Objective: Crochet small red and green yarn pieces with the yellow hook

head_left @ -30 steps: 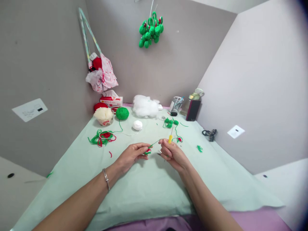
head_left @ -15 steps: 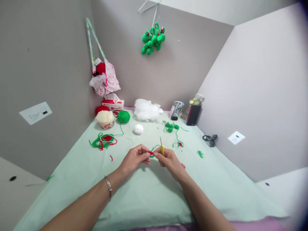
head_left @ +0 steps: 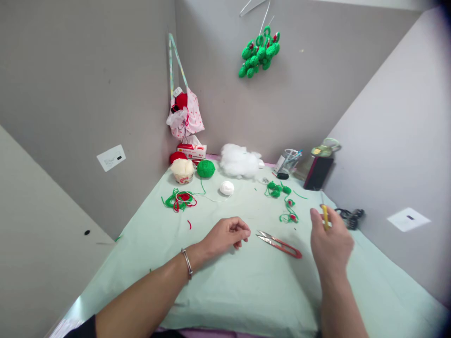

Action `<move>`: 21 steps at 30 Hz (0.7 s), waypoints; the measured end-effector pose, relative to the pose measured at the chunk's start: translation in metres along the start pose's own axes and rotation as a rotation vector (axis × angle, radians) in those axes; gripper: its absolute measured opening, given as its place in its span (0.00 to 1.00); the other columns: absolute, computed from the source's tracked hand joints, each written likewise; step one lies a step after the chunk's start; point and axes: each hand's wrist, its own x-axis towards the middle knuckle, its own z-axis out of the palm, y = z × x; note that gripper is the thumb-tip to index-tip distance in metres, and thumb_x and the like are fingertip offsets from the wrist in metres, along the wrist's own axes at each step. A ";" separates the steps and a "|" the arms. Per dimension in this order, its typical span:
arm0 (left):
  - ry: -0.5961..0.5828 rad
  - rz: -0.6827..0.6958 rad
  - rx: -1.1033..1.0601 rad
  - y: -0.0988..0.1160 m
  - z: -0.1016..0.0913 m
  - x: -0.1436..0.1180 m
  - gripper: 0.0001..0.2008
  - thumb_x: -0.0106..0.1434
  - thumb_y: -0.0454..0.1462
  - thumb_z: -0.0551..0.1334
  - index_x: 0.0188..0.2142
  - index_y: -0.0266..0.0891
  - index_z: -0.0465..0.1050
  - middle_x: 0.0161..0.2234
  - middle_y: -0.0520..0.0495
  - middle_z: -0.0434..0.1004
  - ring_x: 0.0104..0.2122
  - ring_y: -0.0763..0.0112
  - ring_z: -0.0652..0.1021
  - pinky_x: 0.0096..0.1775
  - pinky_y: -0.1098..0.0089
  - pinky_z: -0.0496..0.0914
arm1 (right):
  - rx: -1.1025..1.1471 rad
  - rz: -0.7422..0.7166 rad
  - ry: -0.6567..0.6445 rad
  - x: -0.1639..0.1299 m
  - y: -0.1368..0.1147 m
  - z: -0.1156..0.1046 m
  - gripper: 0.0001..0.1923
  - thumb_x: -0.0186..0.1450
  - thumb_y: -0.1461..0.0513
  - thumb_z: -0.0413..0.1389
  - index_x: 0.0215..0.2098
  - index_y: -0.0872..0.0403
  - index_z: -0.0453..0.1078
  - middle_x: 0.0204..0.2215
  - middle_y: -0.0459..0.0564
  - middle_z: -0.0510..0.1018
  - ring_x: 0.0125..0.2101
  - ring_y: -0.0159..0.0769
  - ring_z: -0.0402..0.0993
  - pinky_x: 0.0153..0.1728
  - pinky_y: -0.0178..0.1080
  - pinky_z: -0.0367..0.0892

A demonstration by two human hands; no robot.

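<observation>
My right hand [head_left: 331, 241] is raised at the right of the table, closed around a crochet hook [head_left: 324, 217] with a yellow handle and a thin metal tip pointing up. Over the middle of the cloth, my left hand [head_left: 229, 234] has its fingers curled in and the thumb against them; nothing shows between them. Between the two hands lie thread snips [head_left: 280, 244] with orange-red handles, blades towards my left hand. Beyond the snips, small red and green crocheted pieces [head_left: 290, 203] rest with green yarn tails, near several green crocheted balls [head_left: 276, 188].
Behind my left hand are a tangle of green and red yarn [head_left: 179, 199], a green yarn ball [head_left: 206, 168], a white yarn ball [head_left: 226, 188] and white stuffing [head_left: 239, 160]. A glass cup [head_left: 288, 163], a dark phone-like slab [head_left: 318, 172] and a black hair clip [head_left: 354, 218] stand or lie rightward.
My hands have parted; my right hand moved right with the hook. The red and green piece has left my fingers, and another such piece lies by the green balls. The snips are now uncovered.
</observation>
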 end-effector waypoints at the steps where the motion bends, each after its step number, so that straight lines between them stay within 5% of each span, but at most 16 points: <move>1: -0.001 0.010 0.047 0.005 -0.003 -0.003 0.18 0.58 0.52 0.72 0.34 0.39 0.78 0.28 0.48 0.79 0.25 0.70 0.75 0.31 0.68 0.71 | 0.020 -0.046 -0.063 -0.003 0.000 0.002 0.42 0.71 0.35 0.41 0.53 0.58 0.78 0.42 0.64 0.85 0.34 0.49 0.78 0.40 0.48 0.68; 6: 0.054 0.057 0.349 0.033 -0.043 -0.028 0.11 0.61 0.46 0.70 0.38 0.43 0.82 0.34 0.48 0.82 0.35 0.62 0.78 0.39 0.66 0.71 | 0.055 -0.284 -0.507 -0.031 -0.008 0.002 0.24 0.73 0.45 0.50 0.43 0.50 0.81 0.39 0.54 0.88 0.33 0.44 0.83 0.38 0.43 0.73; 8: 0.130 0.046 0.471 0.042 -0.068 -0.038 0.10 0.62 0.46 0.69 0.37 0.43 0.81 0.36 0.47 0.83 0.37 0.60 0.79 0.40 0.65 0.71 | -0.020 -0.447 -0.772 -0.043 -0.010 -0.004 0.15 0.74 0.55 0.52 0.50 0.47 0.80 0.46 0.52 0.88 0.41 0.45 0.86 0.42 0.42 0.75; 10: 0.223 0.019 0.578 0.046 -0.097 -0.044 0.11 0.63 0.48 0.67 0.37 0.44 0.80 0.37 0.46 0.83 0.38 0.56 0.79 0.41 0.62 0.70 | -0.190 -0.547 -0.918 -0.051 -0.009 -0.009 0.19 0.72 0.64 0.53 0.57 0.46 0.76 0.54 0.52 0.86 0.48 0.46 0.86 0.45 0.42 0.76; 16: 0.547 -0.014 0.797 0.031 -0.163 -0.043 0.22 0.56 0.48 0.70 0.48 0.43 0.78 0.55 0.36 0.76 0.54 0.38 0.74 0.53 0.52 0.66 | -0.438 -0.418 -0.828 -0.036 -0.007 -0.010 0.22 0.70 0.72 0.46 0.58 0.56 0.73 0.46 0.64 0.86 0.35 0.45 0.84 0.34 0.40 0.69; 21: 0.504 -0.032 0.751 0.016 -0.165 -0.038 0.09 0.54 0.44 0.70 0.32 0.44 0.78 0.36 0.45 0.79 0.42 0.48 0.77 0.44 0.59 0.67 | -0.284 -0.424 -0.843 -0.026 -0.044 -0.011 0.20 0.75 0.65 0.44 0.56 0.52 0.75 0.39 0.55 0.86 0.33 0.41 0.80 0.36 0.40 0.67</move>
